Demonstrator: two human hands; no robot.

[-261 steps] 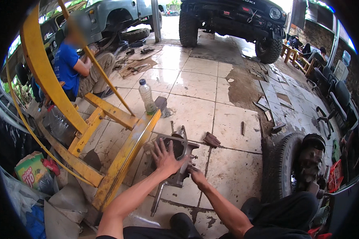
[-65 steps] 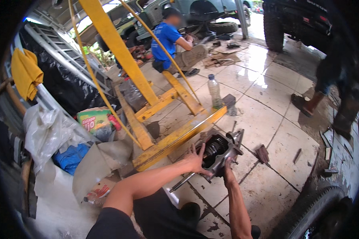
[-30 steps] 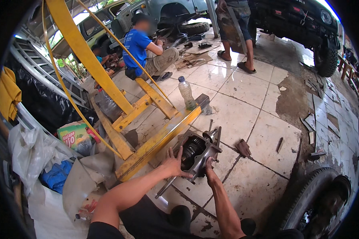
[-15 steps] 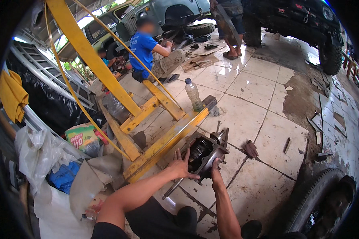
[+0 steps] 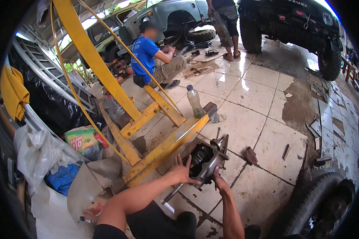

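A metal gearbox (image 5: 211, 169) lies on the tiled floor in front of me, its open side up. Dark, oily gears (image 5: 201, 155) show inside the casing, and a shaft stub points away at its far end. Across the left edge of the casing lies my left hand (image 5: 182, 172), fingers spread and the thumb stretched toward the near edge. My right hand (image 5: 221, 179) grips the near right side, thumb up against the metal, its other fingers partly hidden. A thin metal rod (image 5: 172, 194) sticks out below my left wrist.
A yellow steel frame (image 5: 167, 149) stands just left of the gearbox, with a plastic bottle (image 5: 194, 101) by its end. Tyres (image 5: 313, 199) lie at the lower right. A person in blue (image 5: 145, 55) sits beyond; another person (image 5: 227, 24) stands near parked vehicles.
My right hand has shifted slightly down along the casing. The view has tilted a little. The standing person's legs and the long panel beside them have changed position.
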